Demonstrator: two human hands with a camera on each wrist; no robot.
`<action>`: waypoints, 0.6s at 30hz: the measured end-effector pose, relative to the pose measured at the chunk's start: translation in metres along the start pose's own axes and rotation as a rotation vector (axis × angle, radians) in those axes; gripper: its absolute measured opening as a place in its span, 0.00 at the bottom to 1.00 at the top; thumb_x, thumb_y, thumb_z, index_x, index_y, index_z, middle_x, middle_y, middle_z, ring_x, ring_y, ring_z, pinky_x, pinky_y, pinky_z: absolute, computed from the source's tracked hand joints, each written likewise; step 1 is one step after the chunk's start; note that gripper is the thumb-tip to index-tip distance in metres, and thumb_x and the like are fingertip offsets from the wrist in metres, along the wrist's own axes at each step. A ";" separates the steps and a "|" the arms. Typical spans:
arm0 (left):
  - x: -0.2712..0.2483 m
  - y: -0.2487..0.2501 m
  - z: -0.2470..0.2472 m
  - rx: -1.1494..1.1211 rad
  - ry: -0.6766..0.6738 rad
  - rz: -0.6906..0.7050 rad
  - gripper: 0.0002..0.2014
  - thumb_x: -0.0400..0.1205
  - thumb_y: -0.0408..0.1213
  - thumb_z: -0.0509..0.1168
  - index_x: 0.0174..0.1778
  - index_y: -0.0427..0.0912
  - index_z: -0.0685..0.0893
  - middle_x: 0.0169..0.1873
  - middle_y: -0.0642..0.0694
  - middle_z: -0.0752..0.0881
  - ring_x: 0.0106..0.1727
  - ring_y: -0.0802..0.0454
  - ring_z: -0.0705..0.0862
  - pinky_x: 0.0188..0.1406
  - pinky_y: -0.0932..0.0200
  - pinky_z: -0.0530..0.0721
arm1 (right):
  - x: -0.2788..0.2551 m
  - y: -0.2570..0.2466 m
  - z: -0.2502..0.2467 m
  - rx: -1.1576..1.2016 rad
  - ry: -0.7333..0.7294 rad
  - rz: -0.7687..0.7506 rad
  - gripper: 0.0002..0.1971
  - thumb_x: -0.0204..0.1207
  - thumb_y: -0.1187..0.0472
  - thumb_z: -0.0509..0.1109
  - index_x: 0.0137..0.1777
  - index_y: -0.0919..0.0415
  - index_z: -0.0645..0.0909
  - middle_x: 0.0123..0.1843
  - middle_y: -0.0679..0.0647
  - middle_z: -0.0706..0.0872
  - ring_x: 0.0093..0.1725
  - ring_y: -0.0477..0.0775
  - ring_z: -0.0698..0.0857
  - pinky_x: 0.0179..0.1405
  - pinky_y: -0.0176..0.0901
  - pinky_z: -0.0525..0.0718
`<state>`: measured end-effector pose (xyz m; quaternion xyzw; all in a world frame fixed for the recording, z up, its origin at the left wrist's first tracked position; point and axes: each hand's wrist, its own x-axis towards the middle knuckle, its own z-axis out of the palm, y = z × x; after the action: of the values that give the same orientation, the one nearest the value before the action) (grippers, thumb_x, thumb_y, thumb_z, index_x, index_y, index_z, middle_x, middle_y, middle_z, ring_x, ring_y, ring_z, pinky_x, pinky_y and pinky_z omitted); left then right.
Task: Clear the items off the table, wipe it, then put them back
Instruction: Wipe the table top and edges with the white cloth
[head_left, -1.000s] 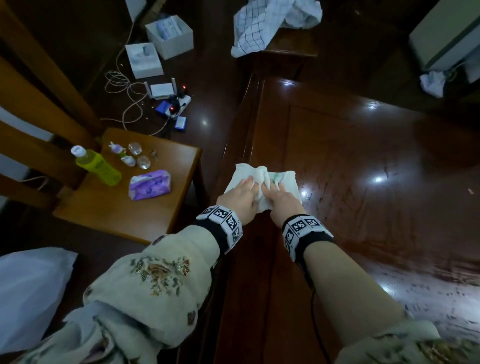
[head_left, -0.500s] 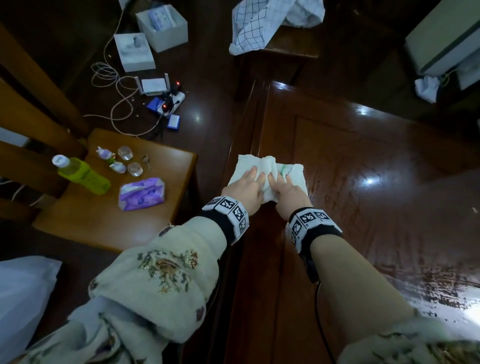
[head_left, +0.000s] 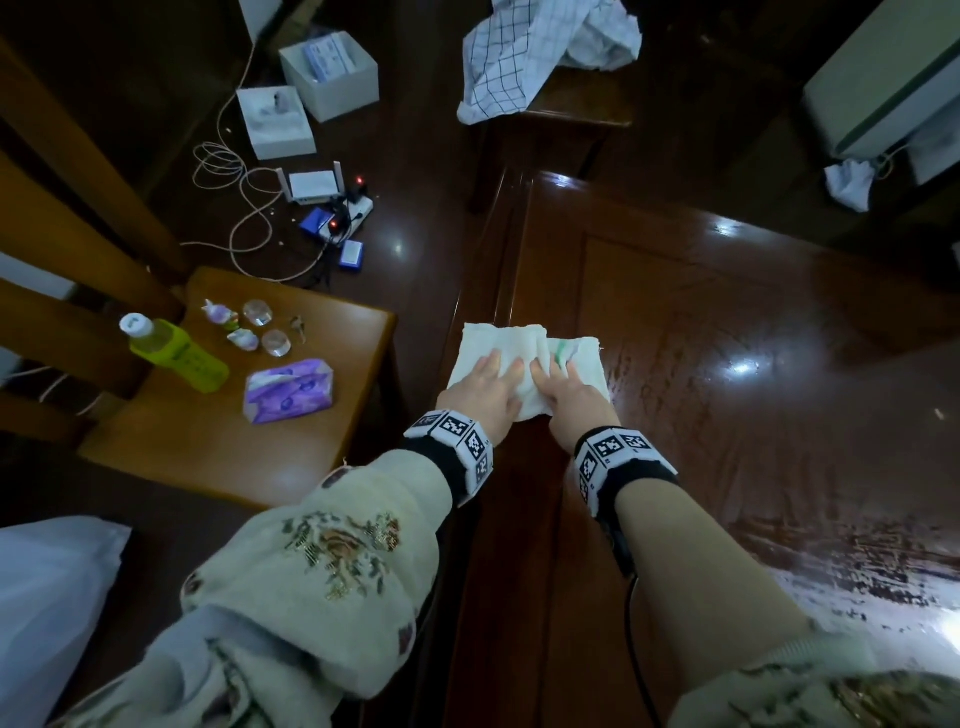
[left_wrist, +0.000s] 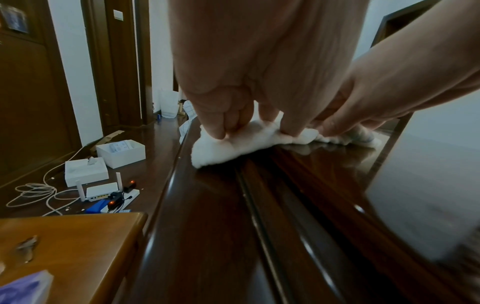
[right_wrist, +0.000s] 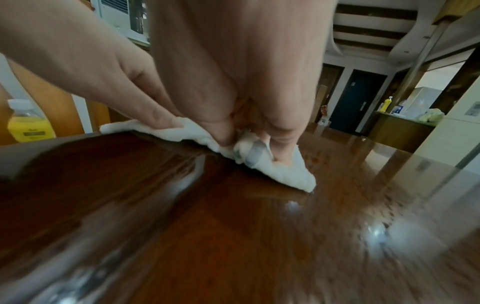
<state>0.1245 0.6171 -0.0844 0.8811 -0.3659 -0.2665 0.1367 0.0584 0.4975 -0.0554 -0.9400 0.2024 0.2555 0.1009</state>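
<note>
Both hands, left hand (head_left: 483, 389) beside right hand (head_left: 566, 397), press flat on the soft, floppy cloth (head_left: 519, 345), best gripped by its bunched middle under them.

White cloth (head_left: 524, 345) bunched on dark glossy table (head_left: 727, 322) near its left edge, streaky wet sheen beside.

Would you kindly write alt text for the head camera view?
Both hands, left hand and right hand, press a white cloth flat near the edge of a dark glossy table. A wooden chair alongside holds a yellow bottle and purple tissue pack.
</note>
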 end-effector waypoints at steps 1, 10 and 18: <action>-0.005 0.001 0.001 0.012 -0.009 -0.002 0.26 0.89 0.43 0.48 0.84 0.51 0.52 0.84 0.43 0.51 0.81 0.46 0.62 0.65 0.46 0.76 | -0.005 0.000 0.004 0.008 -0.006 0.005 0.39 0.80 0.75 0.55 0.85 0.48 0.45 0.87 0.55 0.46 0.79 0.58 0.68 0.69 0.47 0.75; -0.076 0.009 0.025 0.073 -0.141 -0.033 0.30 0.86 0.49 0.53 0.84 0.54 0.49 0.84 0.45 0.47 0.82 0.46 0.58 0.70 0.45 0.73 | -0.063 0.003 0.054 -0.102 -0.029 -0.040 0.41 0.79 0.74 0.56 0.85 0.49 0.41 0.87 0.52 0.44 0.85 0.55 0.48 0.74 0.49 0.73; -0.157 0.026 0.057 0.168 -0.198 -0.094 0.29 0.86 0.50 0.52 0.84 0.54 0.51 0.84 0.43 0.49 0.81 0.44 0.62 0.69 0.44 0.75 | -0.143 0.000 0.106 -0.159 -0.041 -0.105 0.41 0.79 0.72 0.58 0.85 0.49 0.41 0.86 0.54 0.45 0.85 0.57 0.48 0.72 0.52 0.75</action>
<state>-0.0152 0.7089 -0.0618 0.8749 -0.3570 -0.3269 0.0128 -0.1005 0.5756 -0.0708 -0.9489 0.1296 0.2844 0.0433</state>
